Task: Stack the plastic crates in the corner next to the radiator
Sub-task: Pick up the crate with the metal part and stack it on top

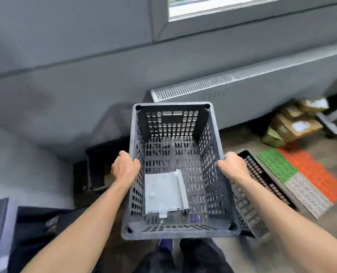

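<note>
I hold a dark grey perforated plastic crate [213, 134] up in front of me, above the floor. My left hand [125, 167] grips its left rim and my right hand [233, 166] grips its right rim. A white sheet of paper [163, 192] lies on the crate's bottom. A second dark crate [262, 182] stands on the floor to the right, partly hidden behind the held one and my right arm. The white radiator [262, 95] runs along the wall beyond the crate, with the corner to its left.
A black box-like object [96, 166] sits by the wall at left. Cardboard boxes [295, 123] are piled under the radiator's right end. A green, orange and grey mat [305, 174] lies on the floor at right. Dark items [35, 229] fill the lower left.
</note>
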Demonstrator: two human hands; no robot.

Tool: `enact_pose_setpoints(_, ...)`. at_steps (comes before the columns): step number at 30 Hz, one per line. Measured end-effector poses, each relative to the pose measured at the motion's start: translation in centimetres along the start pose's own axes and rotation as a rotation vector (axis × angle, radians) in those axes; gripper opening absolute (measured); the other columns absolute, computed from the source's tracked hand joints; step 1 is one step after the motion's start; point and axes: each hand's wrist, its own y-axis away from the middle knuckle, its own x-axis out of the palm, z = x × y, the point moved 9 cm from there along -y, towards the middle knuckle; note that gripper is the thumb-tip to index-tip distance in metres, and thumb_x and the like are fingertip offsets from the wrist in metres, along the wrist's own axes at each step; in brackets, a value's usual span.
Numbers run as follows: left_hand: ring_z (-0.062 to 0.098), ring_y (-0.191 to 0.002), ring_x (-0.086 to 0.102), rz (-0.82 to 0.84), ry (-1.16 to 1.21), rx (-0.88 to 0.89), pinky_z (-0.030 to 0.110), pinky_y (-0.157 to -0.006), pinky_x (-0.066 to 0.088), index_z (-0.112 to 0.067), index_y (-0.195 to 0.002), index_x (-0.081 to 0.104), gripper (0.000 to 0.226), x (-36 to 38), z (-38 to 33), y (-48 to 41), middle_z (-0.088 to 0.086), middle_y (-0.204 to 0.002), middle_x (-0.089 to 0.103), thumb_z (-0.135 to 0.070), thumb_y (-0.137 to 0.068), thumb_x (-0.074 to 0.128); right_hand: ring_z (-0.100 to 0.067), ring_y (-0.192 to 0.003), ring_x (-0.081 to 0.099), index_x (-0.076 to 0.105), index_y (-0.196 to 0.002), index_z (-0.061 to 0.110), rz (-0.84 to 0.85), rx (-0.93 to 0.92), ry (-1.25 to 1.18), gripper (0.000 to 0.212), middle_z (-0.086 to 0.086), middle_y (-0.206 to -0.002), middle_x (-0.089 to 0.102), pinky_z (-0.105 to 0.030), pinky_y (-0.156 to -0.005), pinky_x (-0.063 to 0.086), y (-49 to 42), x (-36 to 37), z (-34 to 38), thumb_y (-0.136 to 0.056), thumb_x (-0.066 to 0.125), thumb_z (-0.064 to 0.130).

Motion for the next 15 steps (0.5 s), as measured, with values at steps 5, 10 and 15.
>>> enact_pose_setpoints(5, 0.035, -0.089, 0.06, -0.055, 0.058, -0.202, 0.038, -0.071, 0.046, -0.008, -0.095, 0.05, 0.021, -1.4, 3.6, -0.6, 0.01, -0.095, 0.063, -0.027, -0.088, 0.057, -0.032, -0.069, 0.056, 0.059, -0.08, 0.006, 0.102, -0.205, 0.063, 0.016, -0.012, -0.077, 0.063, -0.033, -0.057, 0.039, -5.0, 0.7, 7.1, -0.078, 0.051, 0.02)
enact_pose_setpoints(10, 0.037, -0.094, 0.059, -0.112, 0.127, -0.364, 0.037, -0.075, 0.045, -0.008, -0.094, 0.052, 0.021, -2.4, 6.4, -0.5, 0.012, -0.096, 0.062, -0.028, -0.088, 0.058, -0.033, -0.071, 0.06, 0.058, -0.077, 0.006, 0.147, -0.374, 0.106, 0.015, -0.013, -0.078, 0.065, -0.033, -0.058, 0.041, -8.5, 0.9, 14.1, -0.076, 0.051, 0.02)
enact_pose_setpoints(15, 0.037, -0.091, 0.062, -0.156, 0.185, -0.548, 0.039, -0.075, 0.05, -0.008, -0.091, 0.055, 0.022, -3.0, 10.4, 0.8, 0.014, -0.095, 0.066, -0.029, -0.085, 0.056, -0.034, -0.075, 0.061, 0.057, -0.079, 0.004, 0.214, -0.517, 0.173, 0.013, -0.014, -0.08, 0.063, -0.034, -0.065, 0.045, -9.1, 2.3, 21.9, -0.083, 0.052, 0.015)
